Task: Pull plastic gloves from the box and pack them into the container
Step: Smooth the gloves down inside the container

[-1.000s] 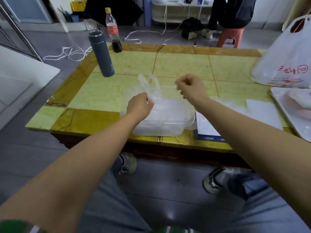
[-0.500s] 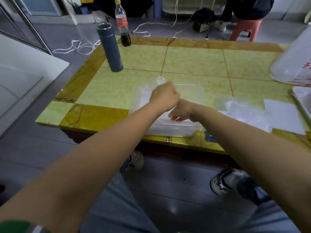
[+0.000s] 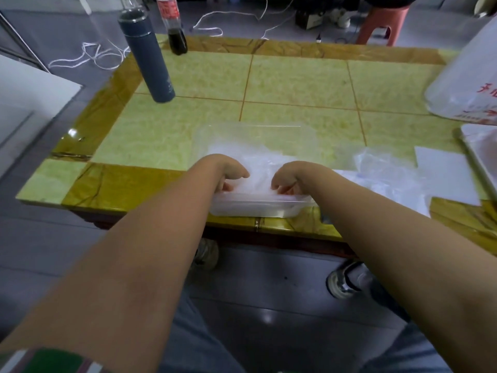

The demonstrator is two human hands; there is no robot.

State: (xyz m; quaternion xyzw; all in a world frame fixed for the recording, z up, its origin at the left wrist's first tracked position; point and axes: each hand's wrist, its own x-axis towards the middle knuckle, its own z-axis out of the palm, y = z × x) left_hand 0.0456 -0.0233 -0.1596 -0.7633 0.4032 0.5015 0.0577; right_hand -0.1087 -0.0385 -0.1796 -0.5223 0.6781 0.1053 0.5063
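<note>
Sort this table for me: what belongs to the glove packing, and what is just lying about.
Job in hand:
clear plastic container
plastic gloves inside it
left hand and right hand, both down on the gloves

Lying about:
grey flask
soft-drink bottle
white plastic bag
white paper sheet

Table (image 3: 295, 79): in front of the person, holding everything below.
Container (image 3: 250, 210): at the table's near edge, in the middle.
Gloves (image 3: 261, 168): inside the container.
Left hand (image 3: 228, 173): on the gloves, at the container's left near corner.
Right hand (image 3: 289, 176): on the gloves, just right of the left hand.
Loose plastic (image 3: 382, 168): right of the container.
Paper (image 3: 446, 173): right of the loose plastic.
Tray (image 3: 481, 146): at the table's right edge.
Bag (image 3: 468, 76): behind the tray.
Flask (image 3: 146, 55): upright, far left.
Bottle (image 3: 173, 25): behind the flask, at the far edge.
Stool (image 3: 382, 22): on the floor beyond the table.
</note>
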